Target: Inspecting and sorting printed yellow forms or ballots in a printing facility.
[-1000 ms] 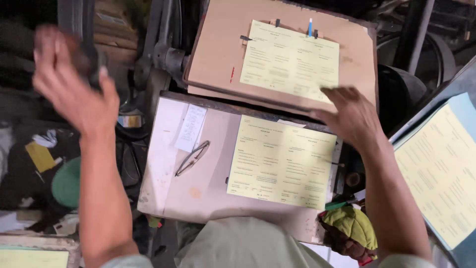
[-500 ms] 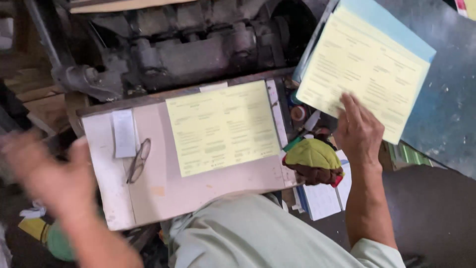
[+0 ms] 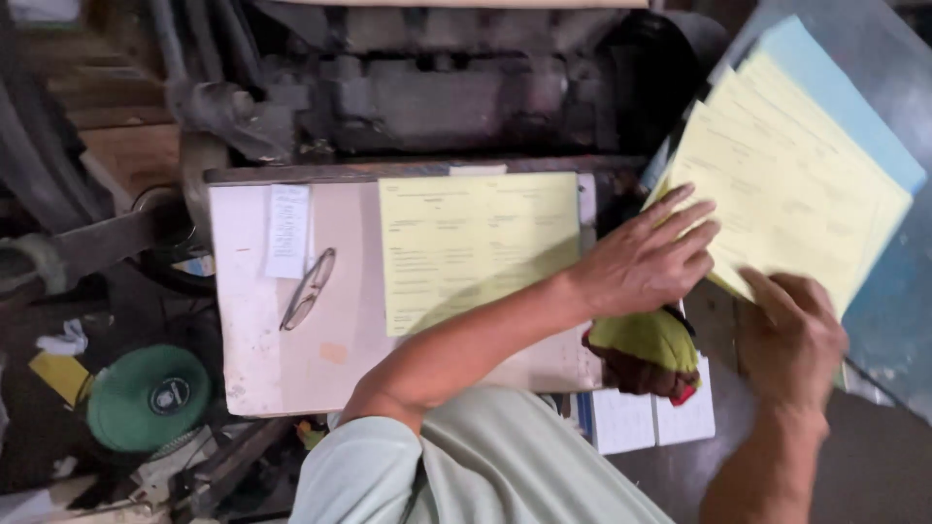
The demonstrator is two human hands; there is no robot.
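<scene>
A stack of yellow printed sheets (image 3: pixel 796 184) lies on blue sheets (image 3: pixel 835 87) at the right, tilted. My left hand (image 3: pixel 646 257) reaches across my body and rests flat on the stack's left edge, fingers spread. My right hand (image 3: pixel 791 335) pinches the stack's lower edge, thumb on top. Another yellow sheet (image 3: pixel 476 243) lies on a pale board (image 3: pixel 252 349) in front of me. A yellow-green and red cloth (image 3: pixel 646 344) sits just under my left wrist.
On the board lie eyeglasses (image 3: pixel 309 288) and a white paper slip (image 3: pixel 287 231). A dark machine (image 3: pixel 437 87) stands behind it. A green round tin (image 3: pixel 148 396) lies low on the left amid clutter. White sheets (image 3: pixel 641 422) stick out below the cloth.
My left hand swung from the far left across my body onto the yellow stack. My right hand slid down to the stack's lower edge. The view shifted right.
</scene>
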